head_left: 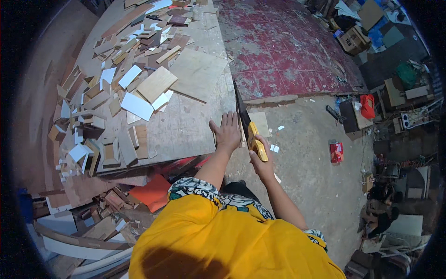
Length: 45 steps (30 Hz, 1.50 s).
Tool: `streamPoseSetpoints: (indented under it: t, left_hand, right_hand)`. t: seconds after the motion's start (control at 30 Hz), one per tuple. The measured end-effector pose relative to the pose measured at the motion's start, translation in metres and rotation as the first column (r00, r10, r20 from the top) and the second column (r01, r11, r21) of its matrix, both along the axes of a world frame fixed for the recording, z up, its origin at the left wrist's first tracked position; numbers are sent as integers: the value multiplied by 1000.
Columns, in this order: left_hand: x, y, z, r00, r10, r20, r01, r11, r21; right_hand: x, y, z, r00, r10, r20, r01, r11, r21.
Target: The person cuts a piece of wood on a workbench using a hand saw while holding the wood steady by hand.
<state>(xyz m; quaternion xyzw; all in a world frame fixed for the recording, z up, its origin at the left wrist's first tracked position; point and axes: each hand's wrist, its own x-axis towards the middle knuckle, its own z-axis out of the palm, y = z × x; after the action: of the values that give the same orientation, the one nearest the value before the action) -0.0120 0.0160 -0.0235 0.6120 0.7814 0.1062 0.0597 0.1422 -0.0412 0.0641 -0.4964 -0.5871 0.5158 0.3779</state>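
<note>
My right hand (262,158) is wrapped around the yellow handle of a handsaw (252,135). The saw's dark blade points away from me, along the right edge of the wooden worktable (195,125). My left hand (226,137) lies palm down at the table's near right corner, just left of the saw, with its fingers stretched forward and its thumb apart. A thin wooden edge shows beside that hand; what lies under the palm is hidden.
Wood offcuts (158,83) and white panels (137,106) crowd the table's left side, beside a larger thin board (197,69). Scraps and an orange sheet (151,193) lie below left. On the floor at right are a red packet (337,152) and a dark box (354,116).
</note>
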Motion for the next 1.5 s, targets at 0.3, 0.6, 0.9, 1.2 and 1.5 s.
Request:
streamPoseSetpoints:
  t: [0.3,0.6,0.9,1.2,1.5]
  left_hand:
    - [6,-6,-8,1000,-6,16,5,1000,13]
    - [15,-15,-6,993,-13,-119,0,994,-107]
    - [15,-9,-19,987,30,-160,-48,993,-105]
    - [18,-12,-8,999,18,-32,-20,997,-70]
    - [16,-8,-4,996,15,-92,-33,980,-198]
  right_hand:
    - [16,2,-18,995,65,-70,-72,992,-100]
    - [12,-11,-24,989,50,143,-92,949,302]
    - [10,-54,-17,988,24,153,-65,960,271]
    - [66,-147,10,977,8,213,-14,1000,27]
    - [-7,-18,-35,999,-1,52,-10,976,216]
